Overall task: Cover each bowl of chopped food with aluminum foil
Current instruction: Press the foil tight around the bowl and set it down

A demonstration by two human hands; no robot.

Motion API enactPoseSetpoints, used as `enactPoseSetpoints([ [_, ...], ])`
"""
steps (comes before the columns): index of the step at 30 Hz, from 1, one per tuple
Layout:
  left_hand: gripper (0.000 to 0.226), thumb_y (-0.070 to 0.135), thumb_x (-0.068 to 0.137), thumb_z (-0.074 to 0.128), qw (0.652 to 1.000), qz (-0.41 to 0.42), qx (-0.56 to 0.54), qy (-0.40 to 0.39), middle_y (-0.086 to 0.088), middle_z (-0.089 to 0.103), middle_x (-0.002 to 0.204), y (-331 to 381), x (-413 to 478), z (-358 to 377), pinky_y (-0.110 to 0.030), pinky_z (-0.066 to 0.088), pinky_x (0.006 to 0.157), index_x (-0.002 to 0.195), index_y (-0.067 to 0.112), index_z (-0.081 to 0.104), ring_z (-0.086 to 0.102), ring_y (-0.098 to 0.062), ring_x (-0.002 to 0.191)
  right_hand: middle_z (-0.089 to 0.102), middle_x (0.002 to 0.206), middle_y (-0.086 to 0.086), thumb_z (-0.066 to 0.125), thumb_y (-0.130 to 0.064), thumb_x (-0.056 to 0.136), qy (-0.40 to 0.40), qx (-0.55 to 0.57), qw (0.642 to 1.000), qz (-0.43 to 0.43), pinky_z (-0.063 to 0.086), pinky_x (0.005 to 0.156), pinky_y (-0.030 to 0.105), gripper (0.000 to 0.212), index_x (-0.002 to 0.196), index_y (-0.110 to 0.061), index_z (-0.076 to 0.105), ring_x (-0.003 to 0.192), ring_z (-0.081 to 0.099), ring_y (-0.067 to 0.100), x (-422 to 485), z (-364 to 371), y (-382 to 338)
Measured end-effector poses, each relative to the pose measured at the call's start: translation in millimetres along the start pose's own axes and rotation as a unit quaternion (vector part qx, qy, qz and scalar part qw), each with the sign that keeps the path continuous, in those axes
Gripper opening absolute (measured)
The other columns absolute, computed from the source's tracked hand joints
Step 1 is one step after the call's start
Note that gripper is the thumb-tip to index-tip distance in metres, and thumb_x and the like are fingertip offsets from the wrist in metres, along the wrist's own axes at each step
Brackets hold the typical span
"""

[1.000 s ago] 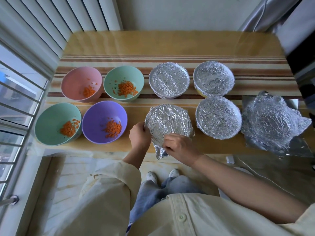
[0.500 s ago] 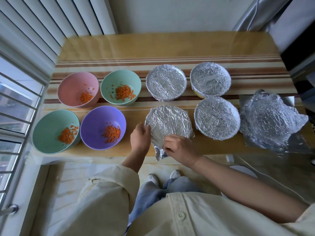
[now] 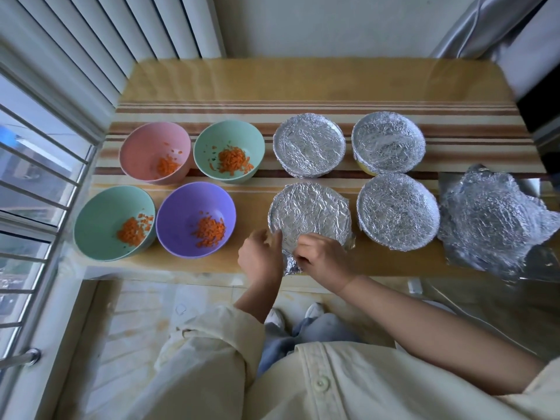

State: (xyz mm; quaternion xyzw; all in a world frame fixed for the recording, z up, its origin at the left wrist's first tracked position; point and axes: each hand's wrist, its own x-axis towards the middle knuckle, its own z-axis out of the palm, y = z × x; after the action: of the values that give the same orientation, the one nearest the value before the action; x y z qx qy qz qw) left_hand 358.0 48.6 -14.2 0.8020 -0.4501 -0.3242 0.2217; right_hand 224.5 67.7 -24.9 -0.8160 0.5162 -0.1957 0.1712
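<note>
Left hand (image 3: 260,259) and right hand (image 3: 325,260) pinch a loose foil flap (image 3: 292,265) at the near rim of the bowl (image 3: 309,213) being sealed (probably to tuck it under). Left of the grip four open bowls (image 3: 181,213) wait; beyond it sit three wrapped bowls (image 3: 309,145).

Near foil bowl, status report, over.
Left hand and right hand both pinch foil at its near edge. Foil covers top, front flap untucked. Purple bowl beside left hand, apart.
</note>
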Motion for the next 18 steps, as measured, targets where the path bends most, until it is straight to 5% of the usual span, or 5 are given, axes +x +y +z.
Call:
enactPoseSetpoints([
  [3,0.022,0.034,0.088,0.067,0.998,-0.043,-0.044,0.005,-0.003,0.074,0.09,1.3,-12.0,1.5,-0.028,0.042,0.072,0.092,0.013,0.073,0.066,-0.024,0.089,0.049,0.064,0.001,0.077,0.005,0.064,0.002,-0.01,1.0,-0.003,0.027,0.051,0.02,0.022,0.06,-0.01,0.061,0.061,0.052,0.021,-0.3,-0.7,0.0],
  [13,0.025,0.034,0.078,0.065,0.992,-0.097,-0.063,-0.052,-0.005,0.071,0.065,0.0,-12.2,2.2,-0.028,0.047,0.064,0.068,0.012,0.074,0.069,-0.026,0.073,0.05,0.064,0.002,0.077,0.001,0.064,-0.015,-0.012,1.0,-0.012,0.024,0.051,0.021,0.019,0.061,-0.01,0.062,0.061,0.053,0.023,2.1,-2.8,0.7],
  [18,0.02,0.023,0.076,0.064,0.992,-0.102,-0.037,-0.067,-0.011,0.07,0.064,7.2,-4.0,1.0,-0.03,0.052,0.064,0.064,0.01,0.073,0.069,-0.031,0.073,0.057,0.07,0.004,0.08,-0.002,0.065,-0.009,-0.002,1.0,-0.009,0.043,0.051,0.026,0.015,0.07,-0.009,0.068,0.068,0.059,0.024,3.4,-4.1,4.1],
])
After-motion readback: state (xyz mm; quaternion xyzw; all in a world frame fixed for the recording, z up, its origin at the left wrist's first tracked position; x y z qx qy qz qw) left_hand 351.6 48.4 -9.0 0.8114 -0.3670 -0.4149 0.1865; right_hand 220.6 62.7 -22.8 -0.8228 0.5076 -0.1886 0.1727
